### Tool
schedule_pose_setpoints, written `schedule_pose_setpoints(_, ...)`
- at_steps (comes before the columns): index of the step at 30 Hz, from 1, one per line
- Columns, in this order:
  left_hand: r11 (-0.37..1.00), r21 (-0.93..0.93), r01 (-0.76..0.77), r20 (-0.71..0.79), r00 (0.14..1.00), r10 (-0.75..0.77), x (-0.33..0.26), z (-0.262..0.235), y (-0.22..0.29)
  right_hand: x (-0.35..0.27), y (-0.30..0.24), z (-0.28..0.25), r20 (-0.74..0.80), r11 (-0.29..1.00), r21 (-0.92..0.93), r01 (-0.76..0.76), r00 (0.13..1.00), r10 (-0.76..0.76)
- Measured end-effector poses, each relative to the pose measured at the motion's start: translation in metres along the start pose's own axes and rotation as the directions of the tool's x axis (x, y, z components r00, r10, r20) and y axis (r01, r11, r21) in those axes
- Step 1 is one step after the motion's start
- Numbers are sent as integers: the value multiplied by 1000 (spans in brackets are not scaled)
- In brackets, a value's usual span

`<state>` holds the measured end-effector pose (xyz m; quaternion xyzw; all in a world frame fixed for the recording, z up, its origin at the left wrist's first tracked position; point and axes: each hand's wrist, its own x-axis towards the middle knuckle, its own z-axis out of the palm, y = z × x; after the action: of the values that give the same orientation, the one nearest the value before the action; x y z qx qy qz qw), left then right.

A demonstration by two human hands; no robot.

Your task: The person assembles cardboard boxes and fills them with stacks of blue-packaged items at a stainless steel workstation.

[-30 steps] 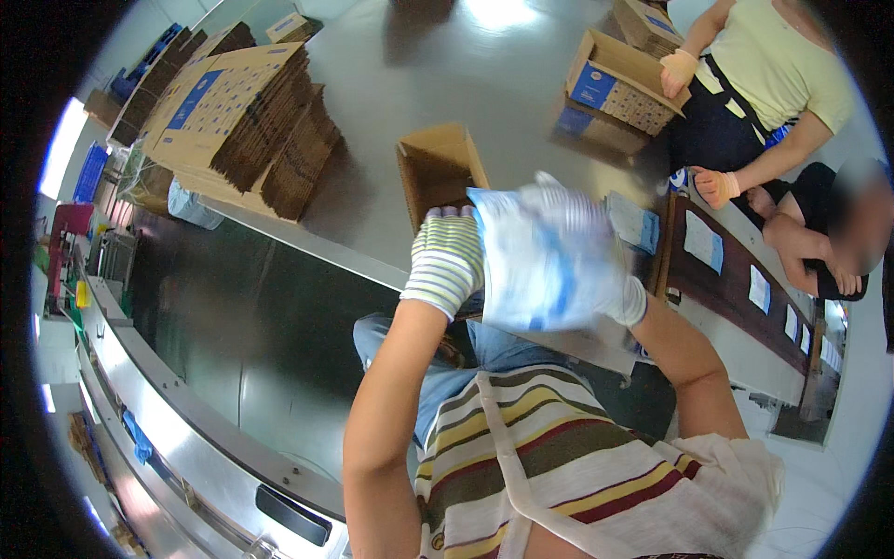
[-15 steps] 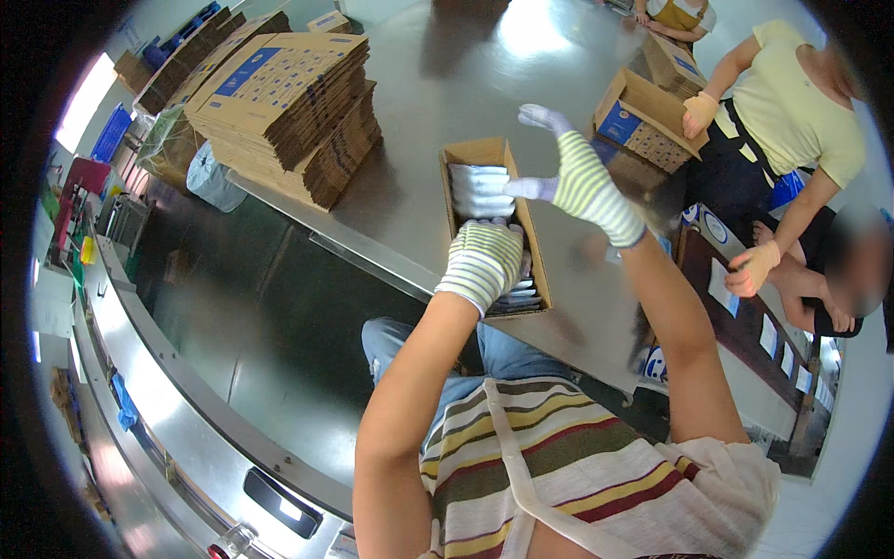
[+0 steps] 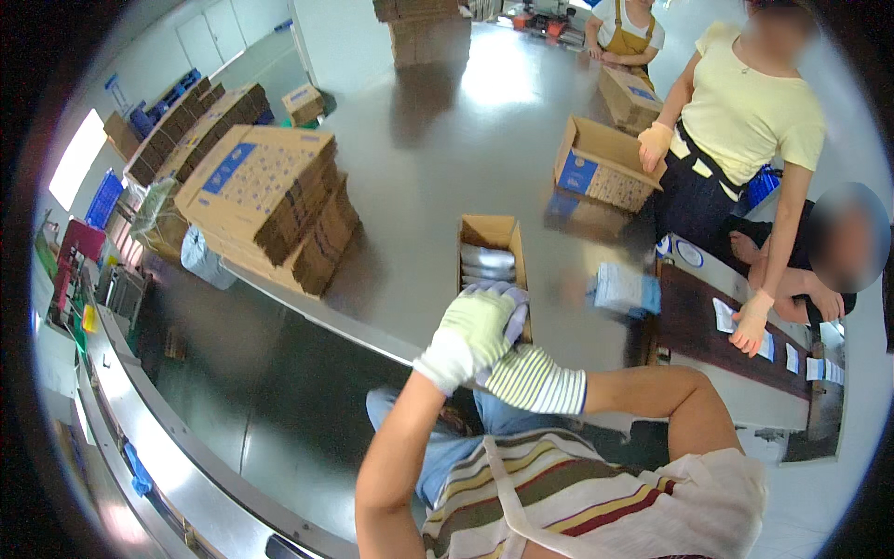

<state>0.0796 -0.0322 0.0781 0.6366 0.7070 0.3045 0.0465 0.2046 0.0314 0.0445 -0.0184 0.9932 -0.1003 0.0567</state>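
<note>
The scene is brightly and evenly lit from overhead, and the steel table (image 3: 419,177) throws back a broad white glare at the far middle, with softer sheen spreading nearer. A window (image 3: 76,156) at the far left is blown out to plain white. Shadows are soft and short: a dark patch lies beside the stack of flat cartons (image 3: 279,200), and the space under the table's near edge is dim. The fisheye lens bends the table edge and the conveyor rail (image 3: 140,447) into curves, and a black ring rims the round picture. The gloved left hand (image 3: 470,335) and the blue packet (image 3: 626,289) on the right are smeared by motion blur
</note>
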Motion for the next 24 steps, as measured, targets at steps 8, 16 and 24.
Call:
schedule_pose_setpoints(8,982,120,146,-308,946,-103,-92,30,-14,186,198,-100,-454,681,-346,-645,750,480)
schedule_pose_setpoints(16,704,237,669,103,704,-703,-320,167,-7,233,-17,-148,-538,922,-285,262,753,-380)
schedule_pose_setpoints(24,600,93,794,-80,607,-791,-352,196,35,252,-130,-172,-170,703,-584,405,786,-594)
